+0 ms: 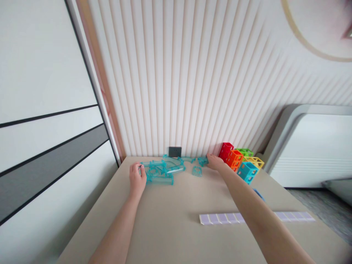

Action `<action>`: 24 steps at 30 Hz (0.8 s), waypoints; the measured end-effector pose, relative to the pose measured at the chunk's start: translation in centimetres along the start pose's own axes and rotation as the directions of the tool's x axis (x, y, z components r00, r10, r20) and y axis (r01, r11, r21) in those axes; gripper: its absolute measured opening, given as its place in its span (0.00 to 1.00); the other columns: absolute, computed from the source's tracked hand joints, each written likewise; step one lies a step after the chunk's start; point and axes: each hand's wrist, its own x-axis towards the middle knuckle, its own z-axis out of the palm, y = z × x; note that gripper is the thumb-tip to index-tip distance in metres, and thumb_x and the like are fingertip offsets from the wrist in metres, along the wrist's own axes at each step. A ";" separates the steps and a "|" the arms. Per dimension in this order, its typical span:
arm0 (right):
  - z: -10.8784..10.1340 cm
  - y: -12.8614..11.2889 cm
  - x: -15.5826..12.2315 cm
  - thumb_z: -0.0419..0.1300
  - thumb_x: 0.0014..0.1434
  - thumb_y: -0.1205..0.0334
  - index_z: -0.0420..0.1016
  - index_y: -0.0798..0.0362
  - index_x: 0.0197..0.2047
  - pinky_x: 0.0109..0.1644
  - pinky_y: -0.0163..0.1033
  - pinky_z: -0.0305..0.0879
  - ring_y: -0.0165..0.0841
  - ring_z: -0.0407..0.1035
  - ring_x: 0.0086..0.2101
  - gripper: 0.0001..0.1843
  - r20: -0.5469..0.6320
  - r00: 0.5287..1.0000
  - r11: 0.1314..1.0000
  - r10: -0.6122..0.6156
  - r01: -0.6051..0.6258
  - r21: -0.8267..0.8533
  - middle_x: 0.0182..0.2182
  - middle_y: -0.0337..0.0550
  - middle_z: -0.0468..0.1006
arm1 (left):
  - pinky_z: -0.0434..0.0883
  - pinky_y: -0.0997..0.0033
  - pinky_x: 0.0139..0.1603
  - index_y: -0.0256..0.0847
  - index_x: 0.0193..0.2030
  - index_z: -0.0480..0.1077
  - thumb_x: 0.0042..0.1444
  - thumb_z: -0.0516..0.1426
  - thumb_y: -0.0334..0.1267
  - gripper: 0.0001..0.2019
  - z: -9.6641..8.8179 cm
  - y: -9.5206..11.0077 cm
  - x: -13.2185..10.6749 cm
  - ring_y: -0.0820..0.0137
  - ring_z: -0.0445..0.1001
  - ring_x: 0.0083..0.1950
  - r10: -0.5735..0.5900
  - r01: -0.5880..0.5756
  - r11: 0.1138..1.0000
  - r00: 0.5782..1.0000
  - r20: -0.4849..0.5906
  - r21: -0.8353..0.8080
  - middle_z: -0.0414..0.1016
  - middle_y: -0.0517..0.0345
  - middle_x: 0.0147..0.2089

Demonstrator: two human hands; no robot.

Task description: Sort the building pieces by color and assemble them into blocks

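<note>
Translucent teal plastic tube pieces lie in a loose pile at the back of the table. At the pile's left end my left hand has its fingers curled round the end of one teal piece. My right hand reaches to the back edge, fingers closed on a small teal plastic piece. Just in front of that piece, a flat teal square piece with a round hole lies by itself. How firmly each hand grips is hard to see.
Right of my right hand stand coloured block frames: red, orange, green, yellow and blue. A row of lilac tiles passes under my right forearm. A ribbed wall with a black socket borders the table.
</note>
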 end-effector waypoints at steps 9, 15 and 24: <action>0.1 -0.3 0.2 0.61 0.67 0.56 0.71 0.54 0.57 0.50 0.49 0.74 0.39 0.74 0.47 0.18 0.042 0.999 0.998 0.019 -0.021 0.056 0.52 0.48 0.75 | 0.69 0.48 0.56 0.43 0.42 0.60 0.64 0.47 0.37 0.04 0.6 -1.2 -0.2 0.55 0.70 0.52 -0.175 0.183 0.982 0.977 -0.120 0.055 0.67 0.47 0.42; 0.4 -0.5 -0.2 0.62 0.66 0.57 0.68 0.55 0.59 0.48 0.47 0.73 0.40 0.75 0.46 0.21 0.027 0.999 0.995 0.036 -0.039 0.097 0.50 0.50 0.77 | 0.70 0.50 0.55 0.42 0.43 0.59 0.64 0.45 0.35 0.04 0.6 -2.1 -0.1 0.60 0.73 0.45 -0.278 0.288 0.956 0.950 -0.140 0.052 0.66 0.53 0.38; 0.2 -1.5 -1.1 0.60 0.59 0.68 0.65 0.54 0.58 0.42 0.39 0.66 0.44 0.75 0.48 0.24 -0.069 0.996 0.982 0.047 -0.034 0.184 0.51 0.57 0.77 | 0.70 0.49 0.57 0.39 0.46 0.62 0.63 0.46 0.34 0.08 0.9 -2.1 0.1 0.56 0.74 0.49 -0.357 0.366 0.929 0.925 -0.129 0.054 0.69 0.46 0.42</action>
